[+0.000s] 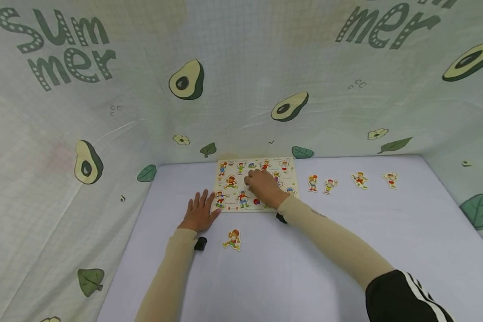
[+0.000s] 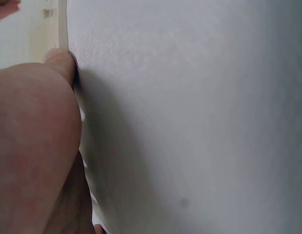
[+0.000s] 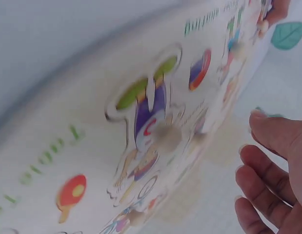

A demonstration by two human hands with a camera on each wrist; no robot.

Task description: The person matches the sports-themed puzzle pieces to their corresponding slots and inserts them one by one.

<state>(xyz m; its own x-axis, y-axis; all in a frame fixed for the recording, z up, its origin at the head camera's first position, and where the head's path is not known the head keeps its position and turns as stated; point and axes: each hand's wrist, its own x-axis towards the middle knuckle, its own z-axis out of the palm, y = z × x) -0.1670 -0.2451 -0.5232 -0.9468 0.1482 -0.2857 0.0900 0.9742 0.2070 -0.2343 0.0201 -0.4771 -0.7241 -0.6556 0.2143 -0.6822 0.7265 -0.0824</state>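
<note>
A pale puzzle board (image 1: 291, 181) printed with small sports figures lies against the back of the table. My left hand (image 1: 200, 212) rests flat beside its left edge with fingers spread. The left wrist view shows the thumb (image 2: 60, 61) touching the board's edge. Above the middle of the board is my right hand (image 1: 265, 185), fingers loosely bent. In the right wrist view the thumb and fingers (image 3: 258, 178) stand apart with nothing seen between them. Near them, a figure piece in purple shorts (image 3: 151, 105) sits in the board and carries a round knob (image 3: 168, 138).
A loose runner-shaped piece (image 1: 232, 240) lies in front of the board. Several other loose figure pieces, among them one with a red ball (image 1: 312, 183) and a red-skirted one (image 1: 390, 180), lie right of the board. A patterned curtain (image 1: 233, 112) rises behind the table.
</note>
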